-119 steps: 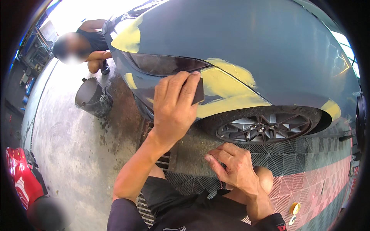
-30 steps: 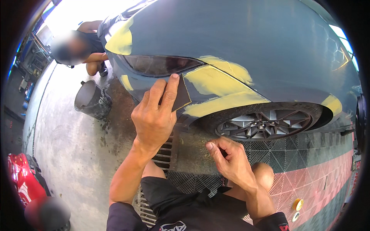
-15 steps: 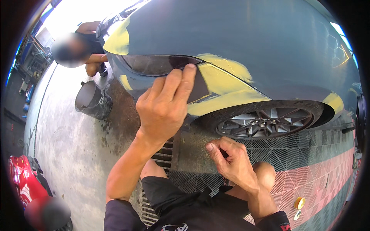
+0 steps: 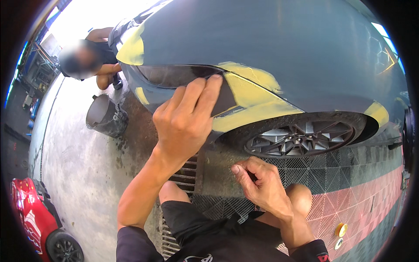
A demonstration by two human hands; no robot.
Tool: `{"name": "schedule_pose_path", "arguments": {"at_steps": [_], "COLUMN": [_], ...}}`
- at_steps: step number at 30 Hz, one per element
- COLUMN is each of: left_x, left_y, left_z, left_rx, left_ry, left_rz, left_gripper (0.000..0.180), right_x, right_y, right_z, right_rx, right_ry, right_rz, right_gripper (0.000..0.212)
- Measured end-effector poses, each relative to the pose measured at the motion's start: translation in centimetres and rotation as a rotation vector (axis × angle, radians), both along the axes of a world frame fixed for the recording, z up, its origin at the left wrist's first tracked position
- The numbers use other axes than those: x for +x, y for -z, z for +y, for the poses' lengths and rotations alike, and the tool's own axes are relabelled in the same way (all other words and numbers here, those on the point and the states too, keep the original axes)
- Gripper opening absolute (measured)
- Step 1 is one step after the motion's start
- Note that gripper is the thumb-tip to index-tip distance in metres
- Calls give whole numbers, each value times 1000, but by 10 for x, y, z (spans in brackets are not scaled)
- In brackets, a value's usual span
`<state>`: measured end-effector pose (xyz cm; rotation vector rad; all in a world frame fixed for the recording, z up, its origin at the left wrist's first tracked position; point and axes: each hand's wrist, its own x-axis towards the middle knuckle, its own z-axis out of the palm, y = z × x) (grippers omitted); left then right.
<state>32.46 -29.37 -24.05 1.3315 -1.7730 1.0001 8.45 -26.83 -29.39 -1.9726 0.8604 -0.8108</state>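
The grey front corner of a car [image 4: 209,35] fills the upper part of the view, with smears of yellow filler [image 4: 251,89] beside the dark headlight [image 4: 174,75] and along the wheel arch. Against the bodywork just below the headlight's inner corner lies my left hand [image 4: 185,113], fingers stretched and index fingertip touching the panel. Its thumb and whatever is under the palm are hidden. My right hand [image 4: 264,183] is curled in front of the tyre, thumb against bent fingers, apart from the car. Anything inside that grip is hidden.
A black bucket [image 4: 104,115] stands on the concrete at left, near a crouching person [image 4: 87,56] at the car's front. A red car [image 4: 32,214] is at lower left. A drain grate [image 4: 185,174], ribbed floor tiles [image 4: 349,187] and a yellow tape roll [image 4: 341,230] are around me.
My left hand stays at the headlight corner with only a slight shift. My right hand barely moves. The whole view has shifted slightly, showing more of the red car.
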Motion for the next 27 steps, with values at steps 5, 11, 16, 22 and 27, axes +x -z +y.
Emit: {"name": "schedule_pose_path", "arguments": {"at_steps": [5, 11, 16, 22, 27], "left_x": [0, -2, 1, 0, -1], "left_y": [-2, -8, -6, -8, -12], "left_z": [-2, -6, -5, -5, -6], "left_rx": [8, 7, -3, 18, 16], "left_ry": [9, 26, 35, 35, 49], "left_rz": [7, -17, -23, -25, -43], "left_gripper": [51, 51, 51, 50, 49], "right_x": [-2, 1, 4, 1, 0], "right_y": [2, -2, 3, 1, 0], "right_z": [-2, -2, 0, 0, 1], "right_rx": [-9, -8, -27, -35, -18], "right_ry": [-7, -9, -36, -35, -15], "right_rz": [-11, 10, -19, -10, -20], "right_gripper": [20, 20, 18, 17, 17]}}
